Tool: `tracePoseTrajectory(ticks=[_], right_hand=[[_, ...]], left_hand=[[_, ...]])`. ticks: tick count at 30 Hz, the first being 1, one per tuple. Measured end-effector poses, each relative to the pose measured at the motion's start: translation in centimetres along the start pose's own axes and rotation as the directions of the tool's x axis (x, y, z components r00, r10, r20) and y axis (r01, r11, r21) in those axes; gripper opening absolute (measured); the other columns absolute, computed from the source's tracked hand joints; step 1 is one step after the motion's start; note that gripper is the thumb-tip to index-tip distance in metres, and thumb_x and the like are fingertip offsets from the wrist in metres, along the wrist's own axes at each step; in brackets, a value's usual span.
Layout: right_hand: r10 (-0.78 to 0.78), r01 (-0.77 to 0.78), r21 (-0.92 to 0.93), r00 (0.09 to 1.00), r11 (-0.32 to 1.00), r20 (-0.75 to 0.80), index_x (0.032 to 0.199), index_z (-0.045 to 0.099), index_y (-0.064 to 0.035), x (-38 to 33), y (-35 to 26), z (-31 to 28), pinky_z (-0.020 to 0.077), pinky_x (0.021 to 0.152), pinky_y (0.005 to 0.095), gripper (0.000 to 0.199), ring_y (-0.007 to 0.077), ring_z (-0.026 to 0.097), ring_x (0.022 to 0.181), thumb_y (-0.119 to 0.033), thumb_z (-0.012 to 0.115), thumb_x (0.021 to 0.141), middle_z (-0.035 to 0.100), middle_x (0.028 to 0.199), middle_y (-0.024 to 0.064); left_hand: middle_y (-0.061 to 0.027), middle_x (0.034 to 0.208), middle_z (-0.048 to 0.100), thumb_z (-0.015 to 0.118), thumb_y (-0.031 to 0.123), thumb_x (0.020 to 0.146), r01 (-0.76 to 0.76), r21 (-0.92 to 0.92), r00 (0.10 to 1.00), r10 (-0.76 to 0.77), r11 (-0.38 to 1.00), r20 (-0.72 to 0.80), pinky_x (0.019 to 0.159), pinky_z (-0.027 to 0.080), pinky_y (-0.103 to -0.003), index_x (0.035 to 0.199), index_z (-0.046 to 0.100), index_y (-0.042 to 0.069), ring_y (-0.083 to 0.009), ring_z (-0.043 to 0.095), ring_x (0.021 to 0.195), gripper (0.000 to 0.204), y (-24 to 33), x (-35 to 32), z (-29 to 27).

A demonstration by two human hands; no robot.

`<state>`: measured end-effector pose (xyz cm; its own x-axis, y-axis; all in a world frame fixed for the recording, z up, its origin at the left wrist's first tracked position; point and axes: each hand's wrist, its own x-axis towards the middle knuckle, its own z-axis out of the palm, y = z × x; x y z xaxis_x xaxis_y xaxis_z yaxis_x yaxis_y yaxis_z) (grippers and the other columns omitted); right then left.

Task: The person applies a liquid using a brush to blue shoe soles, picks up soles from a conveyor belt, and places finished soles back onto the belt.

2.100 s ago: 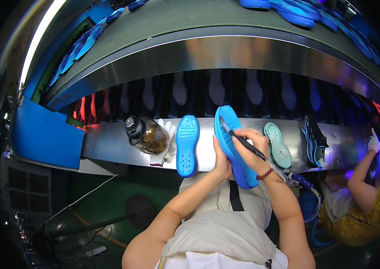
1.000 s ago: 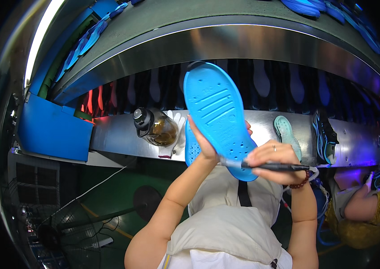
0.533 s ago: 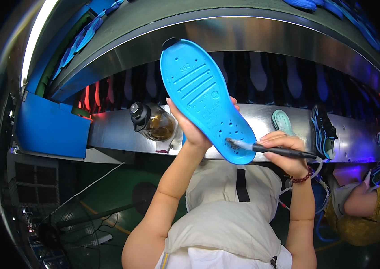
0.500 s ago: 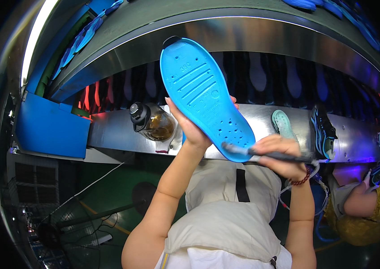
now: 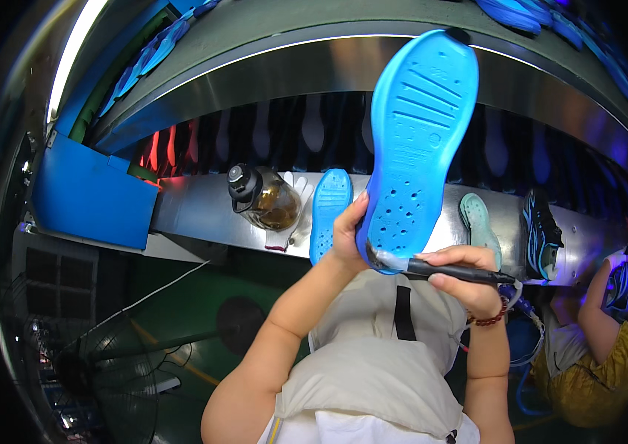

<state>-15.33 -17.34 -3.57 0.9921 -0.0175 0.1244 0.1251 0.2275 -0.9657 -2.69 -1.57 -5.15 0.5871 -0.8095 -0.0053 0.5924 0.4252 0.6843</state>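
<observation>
A bright blue shoe sole is held up, tilted, over the metal bench, its grooved and holed side facing me. My left hand grips its left edge near the lower end. Closed around the black handle of a brush is my right hand. The brush's pale, wet-looking tip touches the near end of the sole, and a thin tube trails from the handle's back. Behind my left hand, another blue sole lies on the bench.
The metal bench carries a dark-lidded bottle of amber liquid, a white glove, a pale green sole and a black-and-blue shoe. A conveyor runs above. Another person works at the right.
The held sole has moved up and right and turned, its far end now leaning right. My left hand has shifted to its lower left edge. The brush remains at the near end.
</observation>
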Motion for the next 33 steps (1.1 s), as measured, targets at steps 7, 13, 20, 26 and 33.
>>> tracePoseTrajectory(ticks=[7, 13, 20, 26, 33], right_hand=[[-0.163, 0.254, -0.305, 0.942, 0.918, 0.294, 0.088, 0.065, 0.0005, 1.3, -1.2, -1.5, 0.0494, 0.079, 0.0296, 0.018, 0.0227, 0.064, 0.087, 0.001, 0.068, 0.07, 0.065, 0.092, 0.0144], [-0.202, 0.341, -0.258, 0.872, 0.904, 0.446, 0.086, 0.065, 0.0013, 0.5, -2.9, -2.8, 0.052, 0.072, 0.031, 0.022, 0.0258, 0.064, 0.084, 0.005, 0.07, 0.064, 0.064, 0.091, 0.0173], [-0.014, 0.355, -0.542, 0.845, 0.762, 0.534, 0.086, 0.066, -0.0036, 0.5, -5.2, -3.6, 0.0513, 0.073, 0.0277, 0.019, 0.0241, 0.065, 0.083, 0.0, 0.068, 0.068, 0.065, 0.089, 0.013], [-0.082, 0.341, -0.488, 0.875, 0.803, 0.478, 0.091, 0.064, -0.0044, 1.1, -3.2, -5.2, 0.0501, 0.077, 0.0299, 0.021, 0.0229, 0.063, 0.088, -0.001, 0.066, 0.071, 0.065, 0.092, 0.0104], [-0.132, 0.212, -0.369, 0.964, 0.905, 0.232, 0.088, 0.065, 0.0001, 0.5, -1.3, -6.1, 0.0479, 0.084, 0.0325, 0.022, 0.0241, 0.063, 0.089, 0.007, 0.067, 0.067, 0.064, 0.094, 0.015]], left_hand=[[-0.0163, 0.117, 0.051, 0.049, 0.032, 0.084, 0.34, 0.022, 0.924, -0.338, 0.94, 0.177, 0.09, 0.043, -0.034, 0.13, 0.034, 0.001, -0.0231, 0.055, 0.102, 0.057, 2.6, 0.3, 0.4], [-0.0169, 0.115, 0.052, 0.052, 0.038, 0.083, 0.601, 0.159, 0.788, -0.614, 0.784, 0.049, 0.084, 0.046, -0.034, 0.127, 0.038, 0.001, -0.0236, 0.056, 0.099, 0.06, 3.5, 0.4, 0.0], [-0.0199, 0.12, 0.048, 0.052, 0.046, 0.079, 0.658, 0.466, 0.682, -0.73, 0.592, -0.036, 0.085, 0.045, -0.036, 0.13, 0.035, 0.001, -0.026, 0.052, 0.104, 0.071, 3.7, 0.8, -0.4], [-0.0184, 0.122, 0.048, 0.053, 0.042, 0.078, 0.646, 0.414, 0.727, -0.682, 0.642, -0.076, 0.087, 0.043, -0.034, 0.128, 0.039, 0.0, -0.0273, 0.053, 0.103, 0.066, 4.9, 0.5, -0.9], [-0.0175, 0.122, 0.047, 0.051, 0.043, 0.081, 0.506, 0.314, 0.842, -0.539, 0.803, 0.019, 0.089, 0.043, -0.035, 0.128, 0.037, -0.001, -0.0248, 0.052, 0.105, 0.066, 6.2, -0.9, -3.1]])
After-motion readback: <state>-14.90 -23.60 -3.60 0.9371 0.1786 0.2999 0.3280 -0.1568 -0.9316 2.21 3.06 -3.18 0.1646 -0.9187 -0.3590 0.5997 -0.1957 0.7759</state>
